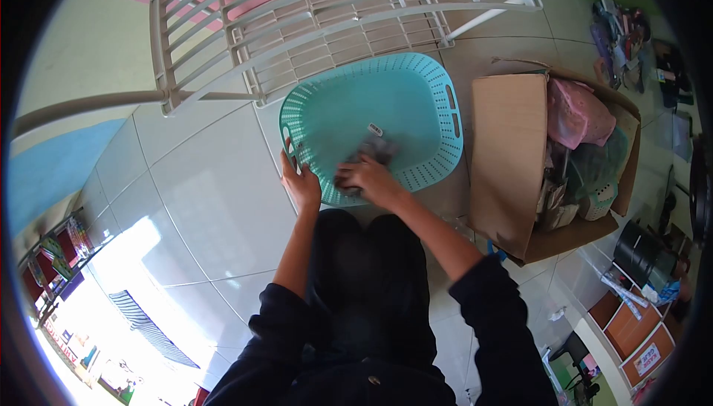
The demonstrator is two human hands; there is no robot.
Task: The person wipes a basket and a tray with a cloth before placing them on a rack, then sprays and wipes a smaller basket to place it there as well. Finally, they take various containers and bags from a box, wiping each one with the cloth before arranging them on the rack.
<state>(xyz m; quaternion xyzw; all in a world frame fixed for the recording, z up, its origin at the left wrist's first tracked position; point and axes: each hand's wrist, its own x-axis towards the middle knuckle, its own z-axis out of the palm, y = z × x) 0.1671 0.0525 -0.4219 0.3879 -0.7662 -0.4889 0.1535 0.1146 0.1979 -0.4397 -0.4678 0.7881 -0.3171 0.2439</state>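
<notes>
A turquoise plastic basket point(356, 101) with perforated sides lies on the floor in front of my knees. My left hand point(301, 184) grips its left rim by the handle slot, the thumb toward the inside. Reaching over the near side, my right hand point(368, 181) is closed on a crumpled dark grey cloth point(380, 149) at the basket's near inner wall. The cloth is partly hidden under my fingers and looks slightly blurred. A small white label with dark marks point(376, 130) shows just beyond the cloth.
A white metal rack point(349, 16) stands just behind the basket. To the right, an open cardboard box point(509, 161) holds a pink item point(579, 112) and other goods. More items lie at the far right. Pale floor tiles point(215, 190) extend to the left.
</notes>
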